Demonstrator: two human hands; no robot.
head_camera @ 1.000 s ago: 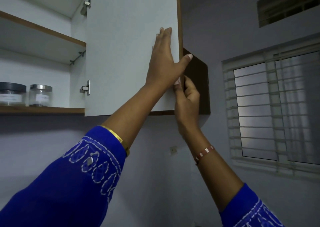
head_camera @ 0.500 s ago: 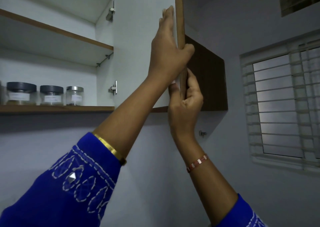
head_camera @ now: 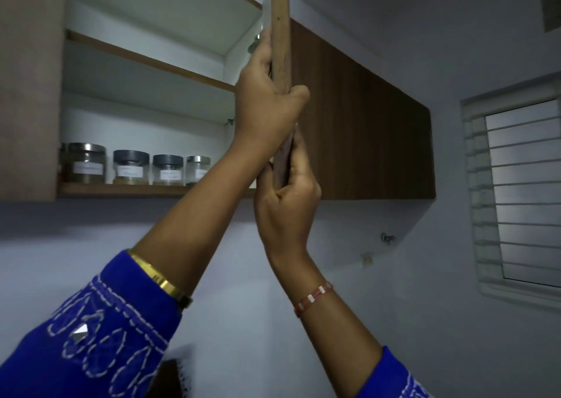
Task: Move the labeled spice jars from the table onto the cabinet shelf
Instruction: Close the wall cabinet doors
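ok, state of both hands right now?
Left hand: fingers flat along the inner face of the cabinet door, thumb hooked over its edge, gripping it.
Right hand: pinching the same door edge lower down.

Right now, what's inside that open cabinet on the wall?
On the lower shelf stand four labeled jars, with part of another at the left edge. The left forearm hides the shelf's right end. The upper shelf is seen from below, so its top is hidden.
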